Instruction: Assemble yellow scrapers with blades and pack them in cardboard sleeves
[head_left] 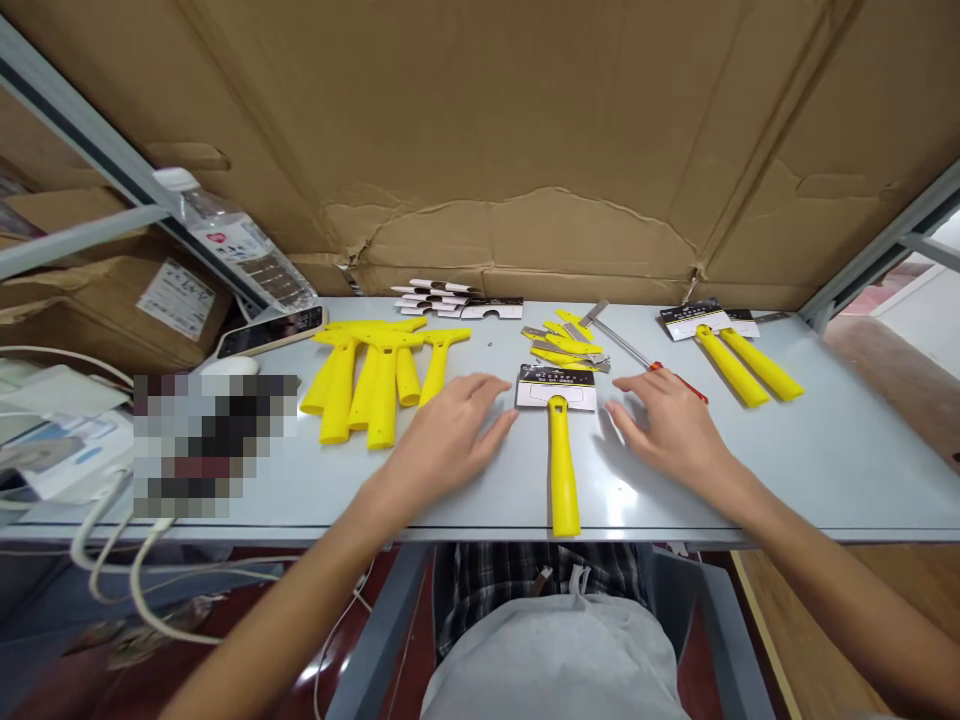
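Observation:
A scraper with a yellow handle lies upright to my view at the table's front edge, its head covered by a black-and-white card sleeve. My left hand hovers or rests just left of the card, thumb and fingers apart, holding nothing. On the other side my right hand is likewise open, its fingertips pointing at the card without touching it. Behind the card lies a small heap of metal blades and yellow strips. A screwdriver with a red handle lies partly behind my right hand.
Several yellow T-shaped scraper handles lie at left. Card sleeves are stacked at the back. Two carded scrapers lie at right. A phone, a leaning water bottle and white cables occupy the left side. Cardboard walls the back.

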